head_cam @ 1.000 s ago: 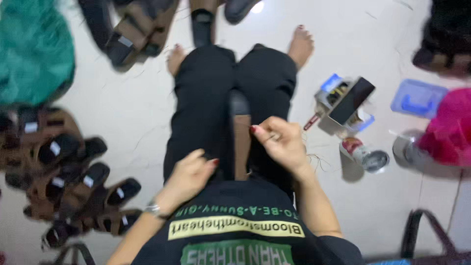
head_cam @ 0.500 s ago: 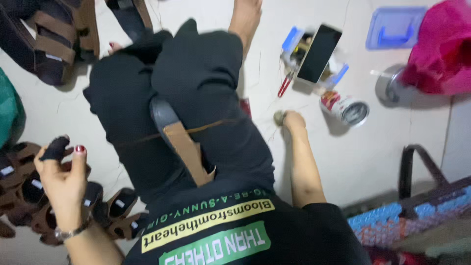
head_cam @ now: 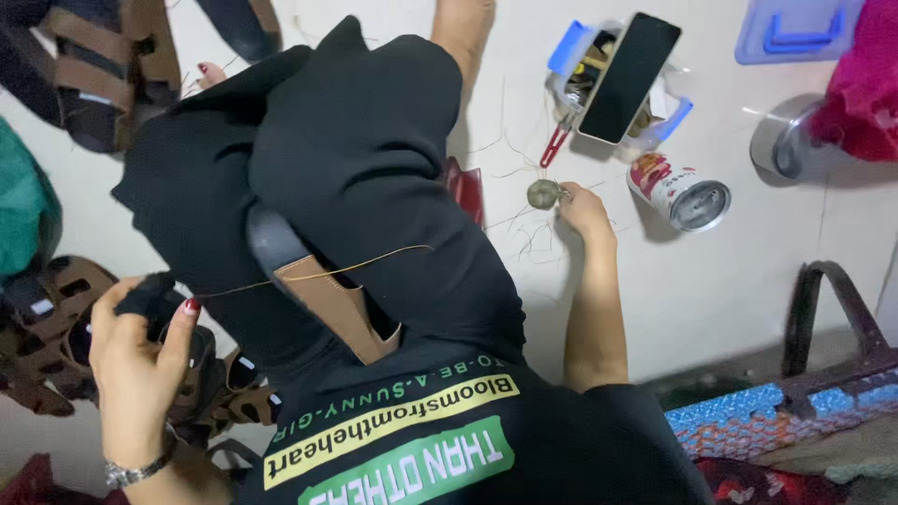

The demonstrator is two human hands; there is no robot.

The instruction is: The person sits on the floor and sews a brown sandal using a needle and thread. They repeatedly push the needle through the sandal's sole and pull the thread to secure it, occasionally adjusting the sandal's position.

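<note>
Seen from above: left hand (head_cam: 140, 360) raised at the left, fingers closed around a dark sandal piece (head_cam: 154, 297), with a thin tan thread (head_cam: 327, 273) running from it across the black-trousered lap to the brown sandal sole (head_cam: 332, 304) lying there. Right hand (head_cam: 585, 208) down on the white floor (head_cam: 730, 281), fingertips pinching a small round spool (head_cam: 543, 194), near a tipped can (head_cam: 681, 192) and a phone (head_cam: 629, 77) atop a clear box
</note>
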